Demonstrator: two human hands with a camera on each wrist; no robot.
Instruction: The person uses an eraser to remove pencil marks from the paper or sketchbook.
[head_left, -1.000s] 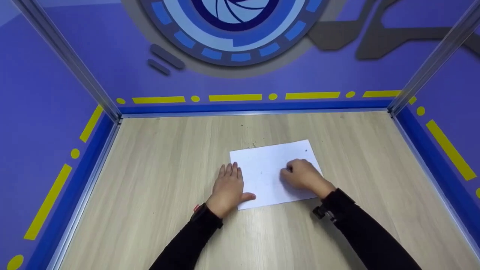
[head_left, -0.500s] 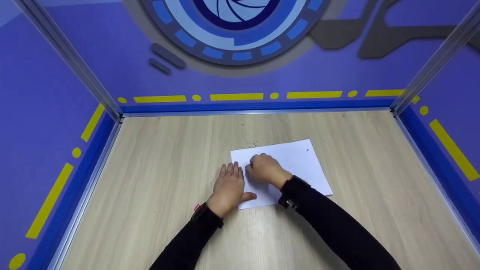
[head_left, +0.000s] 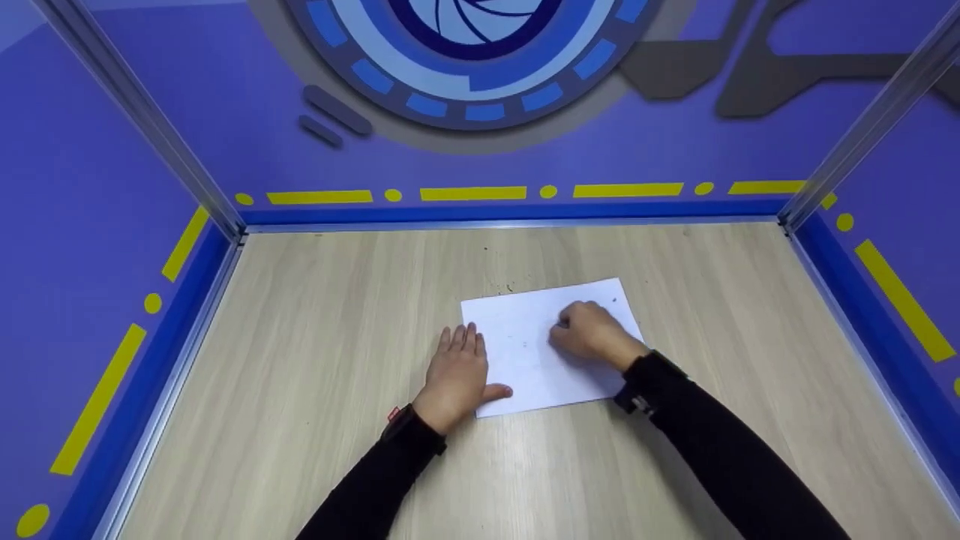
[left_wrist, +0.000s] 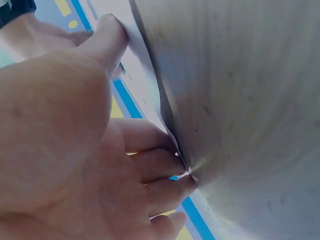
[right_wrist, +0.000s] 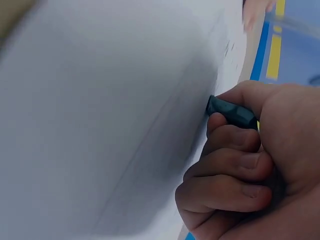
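Note:
A white sheet of paper (head_left: 536,386) lies slightly turned on the table (head_left: 315,337). My left hand (head_left: 456,379) rests flat along its left edge, fingers straight, thumb spread onto the sheet. In the left wrist view the thumb (left_wrist: 107,37) presses by the paper's edge. Over the sheet's right half, my right hand (head_left: 592,334) is curled and grips a small dark eraser (right_wrist: 232,112) between thumb and fingers. The eraser's end meets the paper in the right wrist view; the head view hides it. A faint line (right_wrist: 132,160) and dark crumbs (right_wrist: 229,49) show on the paper.
Small dark crumbs (head_left: 508,288) lie on the table just behind the sheet. A dark speck (head_left: 614,300) sits near its far right corner. Purple-blue panels (head_left: 487,161) with metal edge strips bound the table at the back and both sides.
My right hand swept left across the paper toward the left hand, then back to the right, keeping its grip on the eraser. The left hand and the sheet stay in place.

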